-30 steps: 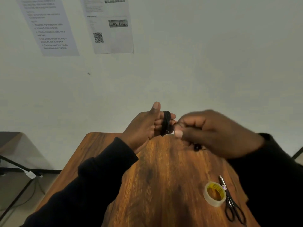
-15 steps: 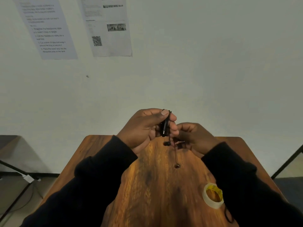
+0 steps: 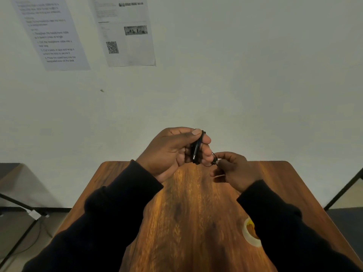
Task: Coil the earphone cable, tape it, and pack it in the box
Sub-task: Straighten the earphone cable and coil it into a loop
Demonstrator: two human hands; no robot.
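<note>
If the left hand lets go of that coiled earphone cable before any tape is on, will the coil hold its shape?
Probably not. The earphone cable is thin and looks floppy, and only the left hand pinching it seems to keep the loops bunched. The loose end at the right hand already curves freely, so it would likely spring open. It looks light.

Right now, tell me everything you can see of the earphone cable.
The earphone cable is thin and black, wound into a tight coil around the left hand's fingers, thumb pressing on top. A short loose end runs to the right hand, which pinches it. Held above the table; no tape on it.
</note>
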